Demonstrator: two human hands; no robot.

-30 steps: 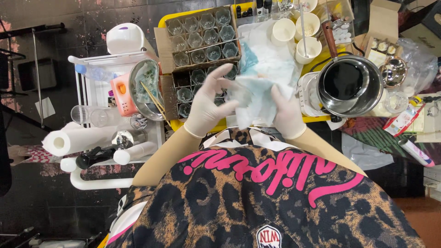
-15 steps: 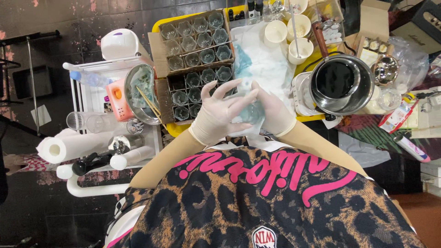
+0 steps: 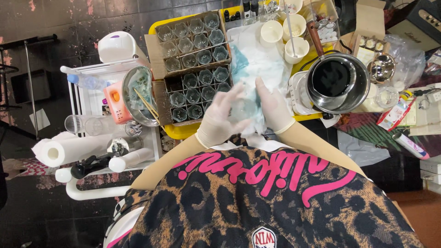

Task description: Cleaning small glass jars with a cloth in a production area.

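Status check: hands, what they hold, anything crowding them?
Left hand and right hand, both gloved, closed around a small clear glass. White cloth lies under them. Box of glasses at left, pot at right, both close.

Glossy steel pot [image 3: 339, 81], clear glass jars [image 3: 193, 59]

A yellow table [image 3: 193, 131] bears a cardboard box [image 3: 193, 69], white cloth [image 3: 266, 59] and cups [image 3: 271, 33].

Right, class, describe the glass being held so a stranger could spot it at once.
Find the cardboard box of clear glasses on the yellow tray. Beside it, the gloved left hand and right hand meet over a white cloth. The glass between them is held, not slotted in a compartment.
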